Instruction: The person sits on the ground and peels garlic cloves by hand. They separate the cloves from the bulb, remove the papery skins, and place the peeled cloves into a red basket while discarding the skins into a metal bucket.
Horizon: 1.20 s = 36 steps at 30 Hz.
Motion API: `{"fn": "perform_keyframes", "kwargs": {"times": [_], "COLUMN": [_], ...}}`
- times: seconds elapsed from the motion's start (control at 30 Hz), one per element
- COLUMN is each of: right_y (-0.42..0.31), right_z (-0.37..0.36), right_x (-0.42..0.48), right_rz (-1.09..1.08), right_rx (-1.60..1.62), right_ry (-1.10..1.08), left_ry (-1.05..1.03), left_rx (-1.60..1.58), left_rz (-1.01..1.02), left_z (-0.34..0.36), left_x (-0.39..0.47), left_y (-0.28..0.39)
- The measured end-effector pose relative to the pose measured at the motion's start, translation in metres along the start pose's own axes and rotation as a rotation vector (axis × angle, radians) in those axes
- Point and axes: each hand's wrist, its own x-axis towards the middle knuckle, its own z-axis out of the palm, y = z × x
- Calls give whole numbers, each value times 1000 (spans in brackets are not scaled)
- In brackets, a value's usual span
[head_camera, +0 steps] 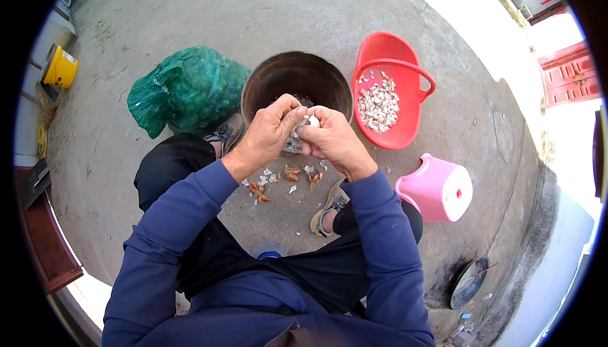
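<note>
My left hand (273, 128) and my right hand (335, 140) meet over the near rim of a dark round metal tub (297, 64). Between their fingertips is a whitish garlic bulb or piece of one (313, 120), gripped by the right thumb and fingers; the left thumb and forefinger pinch at its side, partly hiding it. To the right of the tub, a red plastic basket (389, 52) with a handle holds a heap of garlic cloves (379, 107). Left of the tub lies a full green mesh sack (199, 90).
Papery skins and reddish-brown pieces (259, 191) lie on the concrete between my shoes. A pink plastic stool (434, 188) lies tipped over at the right. A shallow dark pan (469, 283) is at the lower right, and a yellow bucket (64, 67) at the far left.
</note>
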Motion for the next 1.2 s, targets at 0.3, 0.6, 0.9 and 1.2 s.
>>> {"fn": "perform_keyframes", "kwargs": {"times": [0.3, 0.6, 0.9, 1.2], "right_y": [19, -2, -16, -11], "right_z": [11, -2, -3, -12], "right_x": [5, -5, -10, -5], "right_rz": [-276, -22, 76, 65], "right_rx": [-529, -97, 66, 218], "right_ry": [260, -50, -141, -40], "left_ry": [-93, -189, -194, -143], "left_rx": [155, 126, 87, -749], "left_rz": [-26, -20, 3, -457], "left_z": [2, -3, -11, -22], "left_x": [-3, -1, 0, 3], "left_y": [-2, 7, 8, 13]}}
